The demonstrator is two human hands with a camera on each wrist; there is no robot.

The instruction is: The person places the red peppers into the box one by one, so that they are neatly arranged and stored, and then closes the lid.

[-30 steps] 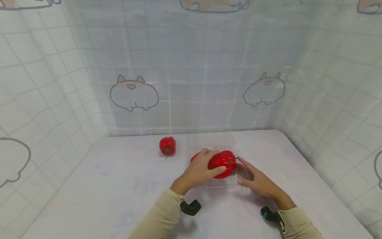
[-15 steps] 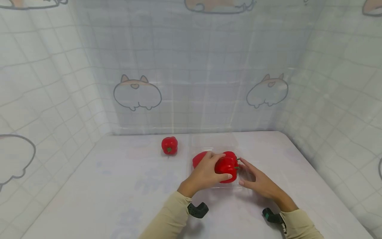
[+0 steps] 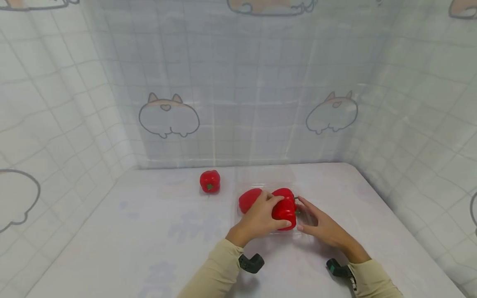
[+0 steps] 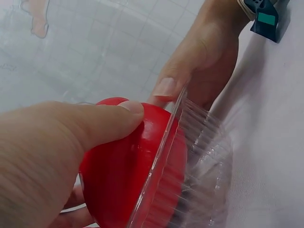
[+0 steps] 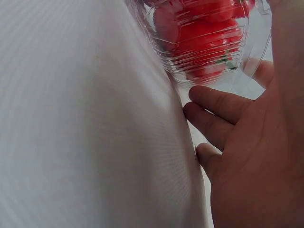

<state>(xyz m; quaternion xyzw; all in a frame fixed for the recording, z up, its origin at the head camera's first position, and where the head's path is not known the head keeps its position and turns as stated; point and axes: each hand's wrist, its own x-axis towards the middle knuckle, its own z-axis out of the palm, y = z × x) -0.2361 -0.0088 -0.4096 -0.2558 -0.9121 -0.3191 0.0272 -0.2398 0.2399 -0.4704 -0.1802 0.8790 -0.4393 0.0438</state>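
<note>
The left hand (image 3: 258, 217) holds a near red pepper (image 3: 285, 216), its thumb on the near side and its other fingers round the far side, spread only as wide as the pepper. That pepper is at the near right of a clear plastic container (image 4: 204, 147), partly below the rim and partly above it; whether it rests on the bottom I cannot tell. Its green stem points right. Just beyond it in the container is a far red pepper (image 3: 286, 193), also with its stem to the right, and at the left lies a smooth red piece (image 3: 248, 200), partly hidden by the left hand. The right hand (image 3: 326, 229) is at the container's right side, thumb and fingers well apart and loosely extended, gripping nothing. A clear lid (image 3: 265, 174) lies open at the far side. A lone red pepper (image 3: 210, 182) sits on the white desk (image 3: 149, 231), to the far left of the container and apart from it. Both arms wear beige sleeves (image 3: 212, 271) and dark wrist devices (image 3: 252, 263). Behind the desk hangs a gridded backdrop (image 3: 238, 82) with cartoon animals.
</note>
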